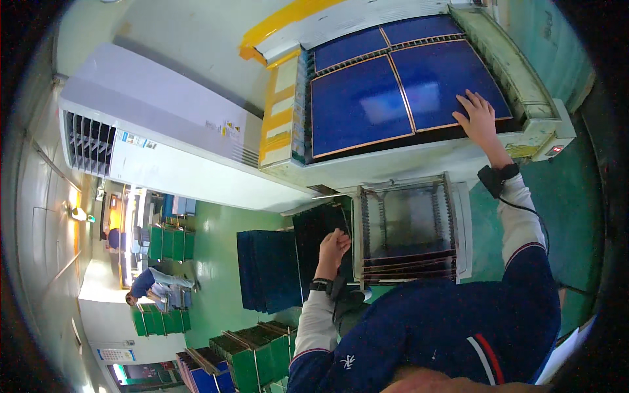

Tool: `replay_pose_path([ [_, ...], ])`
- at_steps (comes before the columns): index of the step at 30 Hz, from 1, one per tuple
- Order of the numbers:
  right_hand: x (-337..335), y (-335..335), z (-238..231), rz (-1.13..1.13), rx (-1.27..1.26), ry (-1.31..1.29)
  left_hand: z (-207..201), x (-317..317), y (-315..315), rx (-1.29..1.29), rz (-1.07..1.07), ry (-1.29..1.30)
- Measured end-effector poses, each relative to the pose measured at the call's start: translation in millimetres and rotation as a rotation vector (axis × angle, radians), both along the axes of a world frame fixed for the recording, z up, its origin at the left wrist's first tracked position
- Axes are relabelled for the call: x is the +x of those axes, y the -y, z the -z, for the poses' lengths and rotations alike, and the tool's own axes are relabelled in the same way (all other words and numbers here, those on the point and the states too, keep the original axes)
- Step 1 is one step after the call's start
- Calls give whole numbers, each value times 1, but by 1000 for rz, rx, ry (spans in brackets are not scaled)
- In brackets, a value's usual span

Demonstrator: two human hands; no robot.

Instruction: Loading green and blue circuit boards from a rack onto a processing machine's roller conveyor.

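Blue rectangular panels with copper-coloured edges lie flat on a conveyor machine [367,156]. My right hand [478,118] is open, its spread fingers over the near right blue panel [432,85]. The near left blue panel [359,105] lies beside it. Lower down, my left hand [333,252] is closed, with fingers curled together beside a stack of dark upright panels [318,226]. Whatever it may hold is hidden. Between my arms stands a slotted rack [409,219], with several dark panels across its near end.
A tall white air-conditioner-like cabinet [177,131] lies across the left of the view. Dark blue upright panels [267,268] and green-sided racks [252,357] stand on the green floor. Farther off, another person [147,285] bends over green racks. A cable [531,206] runs along my right arm.
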State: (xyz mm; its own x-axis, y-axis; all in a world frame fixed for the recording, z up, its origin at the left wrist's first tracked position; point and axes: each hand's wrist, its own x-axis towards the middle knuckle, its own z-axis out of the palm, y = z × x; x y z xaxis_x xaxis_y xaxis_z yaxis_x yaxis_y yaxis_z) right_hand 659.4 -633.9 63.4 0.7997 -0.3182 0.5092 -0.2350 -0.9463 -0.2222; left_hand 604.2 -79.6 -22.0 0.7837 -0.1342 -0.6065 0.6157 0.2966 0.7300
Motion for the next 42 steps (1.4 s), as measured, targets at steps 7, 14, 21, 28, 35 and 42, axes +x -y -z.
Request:
replay_pose_path([
  [7, 7, 8, 3, 18, -19, -37, 30, -79, -64, 61, -222, -64],
  [14, 21, 40, 21, -13, -104, -66, 57, -133, -85, 1125, 369, 569],
  [21, -1, -45, -3, -434, 281, 86, 61, -140, -66, 195, -214, -64],
  [28, -114, -185, 77, -853, 504, -698, 69, -134, -28, 321, -48, -25],
  [35, -158, -220, 101, -978, 591, -1002, 91, -129, -14, 459, 199, 96],
  [42, -167, -214, 126, -966, 569, -1006, 94, -127, -9, 518, 255, 46],
])
